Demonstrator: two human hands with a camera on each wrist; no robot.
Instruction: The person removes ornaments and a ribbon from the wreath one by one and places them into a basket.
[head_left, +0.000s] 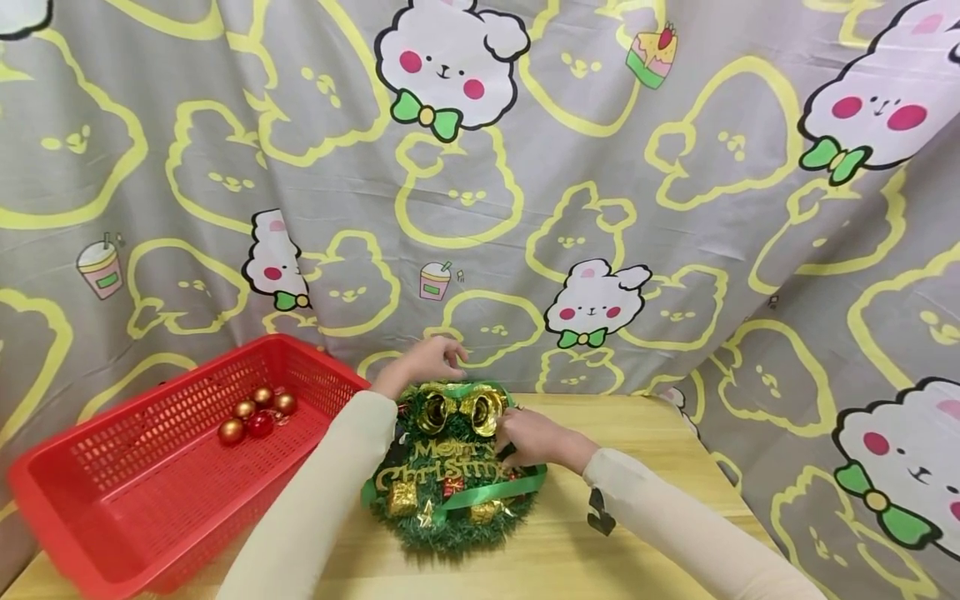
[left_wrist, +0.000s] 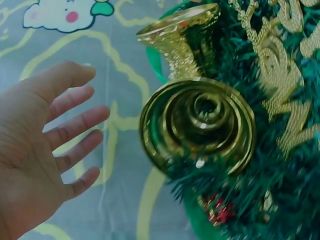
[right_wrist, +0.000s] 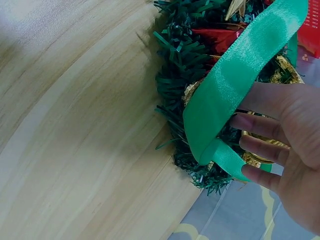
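A green tinsel Christmas wreath [head_left: 450,533] lies on the table. It bears two gold bells [head_left: 483,410], gold "Merry Christmas" lettering [head_left: 450,471] and small wrapped gift boxes [head_left: 402,497]. A green ribbon [right_wrist: 225,85] runs loosely across it. My left hand [head_left: 433,358] is above the wreath's far left edge, and in the left wrist view the same hand [left_wrist: 45,135] has loosely bent, spread fingers beside a bell [left_wrist: 200,127], touching nothing. At the right side of the wreath my right hand [head_left: 536,437] has loosely bent fingers against the ribbon; its thumb tip is hidden behind it.
A red plastic basket [head_left: 165,408] stands at the left, with several gold and red baubles [head_left: 260,423] inside. Behind the wooden table [head_left: 622,550] hangs a grey patterned curtain [head_left: 480,275]. A black tag-like piece [head_left: 600,512] shows by the right sleeve.
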